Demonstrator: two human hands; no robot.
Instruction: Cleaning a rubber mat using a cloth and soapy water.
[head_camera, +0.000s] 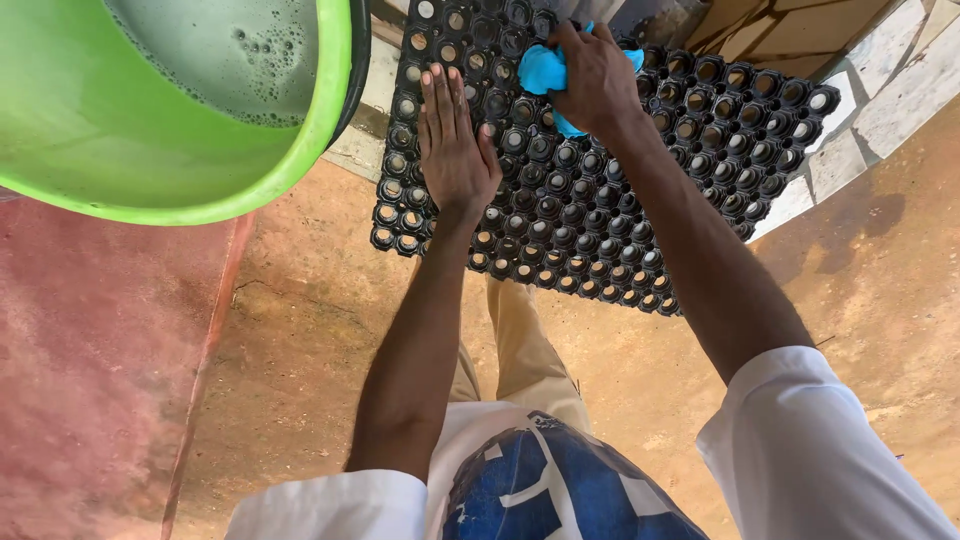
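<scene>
Blue cloth (545, 72), bunched, pressed onto the upper middle of a black rubber mat (700, 130). The mat is a grid of round open cells. It lies on the ground with its long axis running left to right across the view, tilted slightly down toward the right; its far edge is cut off by the top of the frame.

Right hand (598, 75): fingers curled closed over the cloth, gripping it against the mat. Most of the cloth sits under the palm and toward the thumb side, so it shows to the left of the hand, with smaller bits showing at the far edge and below the wrist. The right hand is the only one touching the cloth.

Left hand (453, 140): fingers straight, close together and fully extended, palm flat on the mat near its left end, holding nothing. It lies just beside the cloth, to the left of it and nearer the person, apart from the right hand.

Surroundings: a green basin (200, 150) of soapy, bubbled water at upper left, beside the mat's left end. Bare brown ground (300, 330) below, reddish at left. White sleeves and tan trousers at the bottom.
</scene>
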